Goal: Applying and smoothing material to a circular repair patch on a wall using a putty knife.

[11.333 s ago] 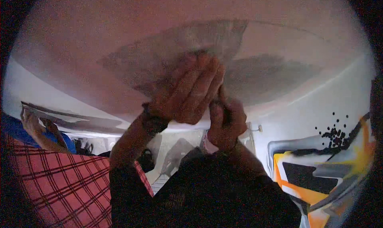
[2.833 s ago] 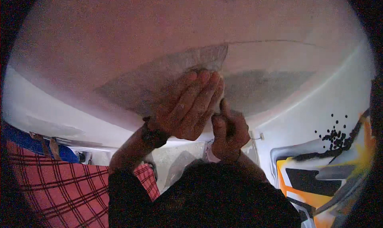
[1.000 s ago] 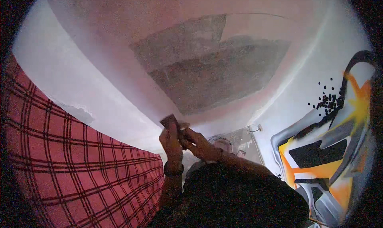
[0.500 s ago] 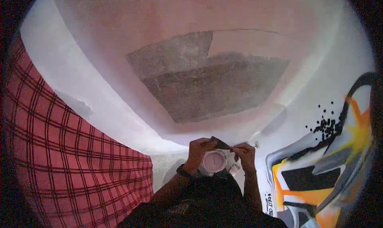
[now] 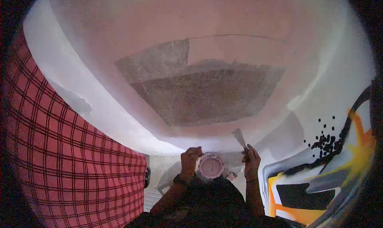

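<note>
My right hand [image 5: 251, 160] is closed around the handle of a putty knife [image 5: 239, 137], whose flared grey blade points up toward the wall and is a little blurred. To the left, my left hand [image 5: 190, 160] is held up with its fingers curled; whatever they may hold is hidden. Between my two hands, lower down, stands a round bucket [image 5: 222, 167] with a pinkish mix in it. Ahead is a pinkish wall [image 5: 247, 24] with a large, rough grey-brown patch [image 5: 207, 96] in its middle.
A red checked cloth [image 5: 79, 160] hangs along the left. Painted graffiti [image 5: 307, 192] in black, orange and yellow covers the right wall. A small pale object [image 5: 231, 176] lies right of the bucket. Pale floor [image 5: 159, 170] shows at the lower left, with a dark object [image 5: 147, 177] by the cloth.
My hands have moved apart. The left has come off the blade and dropped slightly; the right has turned the putty knife upward. The view has shifted a little.
</note>
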The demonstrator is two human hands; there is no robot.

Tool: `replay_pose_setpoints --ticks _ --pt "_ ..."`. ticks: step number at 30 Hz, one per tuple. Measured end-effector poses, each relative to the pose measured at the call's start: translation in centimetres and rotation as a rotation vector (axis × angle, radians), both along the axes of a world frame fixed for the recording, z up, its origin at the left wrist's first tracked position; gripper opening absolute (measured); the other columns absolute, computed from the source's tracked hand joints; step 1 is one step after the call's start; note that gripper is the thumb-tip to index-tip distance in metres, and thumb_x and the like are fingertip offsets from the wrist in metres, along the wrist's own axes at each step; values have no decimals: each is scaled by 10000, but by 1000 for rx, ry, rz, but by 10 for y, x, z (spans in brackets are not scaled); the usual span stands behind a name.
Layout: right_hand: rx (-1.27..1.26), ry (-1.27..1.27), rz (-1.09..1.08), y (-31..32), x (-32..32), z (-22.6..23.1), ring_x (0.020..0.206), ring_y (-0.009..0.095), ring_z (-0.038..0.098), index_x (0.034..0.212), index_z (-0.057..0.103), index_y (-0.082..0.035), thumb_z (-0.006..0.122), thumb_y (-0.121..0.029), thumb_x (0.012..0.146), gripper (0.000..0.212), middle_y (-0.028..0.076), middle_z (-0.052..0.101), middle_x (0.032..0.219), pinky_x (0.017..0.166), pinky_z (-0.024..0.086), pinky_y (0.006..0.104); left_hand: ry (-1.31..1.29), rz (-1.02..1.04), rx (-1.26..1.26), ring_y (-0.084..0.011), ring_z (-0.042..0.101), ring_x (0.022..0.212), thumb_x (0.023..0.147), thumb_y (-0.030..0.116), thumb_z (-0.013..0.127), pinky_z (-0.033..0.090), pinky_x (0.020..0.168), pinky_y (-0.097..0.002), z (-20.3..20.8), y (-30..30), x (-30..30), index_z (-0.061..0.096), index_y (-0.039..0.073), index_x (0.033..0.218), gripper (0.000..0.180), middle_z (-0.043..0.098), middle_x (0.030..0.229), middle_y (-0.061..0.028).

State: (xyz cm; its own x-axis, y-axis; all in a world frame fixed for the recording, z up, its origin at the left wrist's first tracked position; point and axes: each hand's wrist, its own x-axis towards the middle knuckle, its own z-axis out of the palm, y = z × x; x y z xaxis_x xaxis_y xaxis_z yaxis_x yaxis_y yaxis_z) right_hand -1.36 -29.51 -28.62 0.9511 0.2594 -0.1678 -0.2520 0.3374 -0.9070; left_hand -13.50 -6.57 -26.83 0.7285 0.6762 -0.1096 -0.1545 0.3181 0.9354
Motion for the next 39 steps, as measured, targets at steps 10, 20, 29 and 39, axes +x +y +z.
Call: replay_pose_setpoints --ticks 10,20,29,39 --pt "-152 -277 581 84 -54 -100 845 191 608 1156 470 -11 549 -115 909 279 122 578 1051 732 511 318 265 -323 21 -147 562 835 952 257 485 453 764 -313 -87 -33 17 608 -17 964 300 638 884 -92" --pt "-210 -105 1025 96 -17 -86 899 178 594 1069 561 -15 505 -156 930 205 99 594 1011 752 499 312 58 67 -25 -86 445 374 982 321 413 338 323 -246 -3 5 30 553 35 851 345 493 549 -12" --pt "18 -109 691 177 0 89 893 174 576 1153 540 23 491 -403 924 486 102 611 1033 801 462 343 -117 242 367 -73 442 426 976 253 446 344 375 -216 158 30 94 485 46 814 266 504 579 -21" --pt "175 -673 150 201 1 148 601 171 500 804 484 -13 430 -436 933 445 99 499 686 543 387 329 -141 248 417 -65 462 389 944 250 525 345 346 -237 227 32 108 473 61 656 348 456 489 12"
